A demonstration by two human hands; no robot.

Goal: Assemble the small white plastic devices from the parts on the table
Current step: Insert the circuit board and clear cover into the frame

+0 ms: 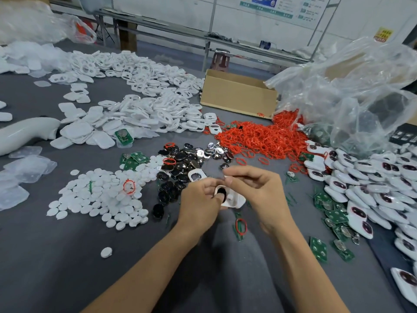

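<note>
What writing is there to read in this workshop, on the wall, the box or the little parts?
Wall poster: coloured print, too small and blurred to read.
Yellow sign: dark characters, too blurred to read.
Cardboard box: no print shows.
Green circuit boards: no legible marks.
White device in the left hand: no print shows.
Nothing can be quoted.

A white shell (234, 201) with a dark oval insert (223, 191) is held tilted. Around it lie red rings (255, 138), dark discs (180, 163) and green boards (334, 215).
</note>
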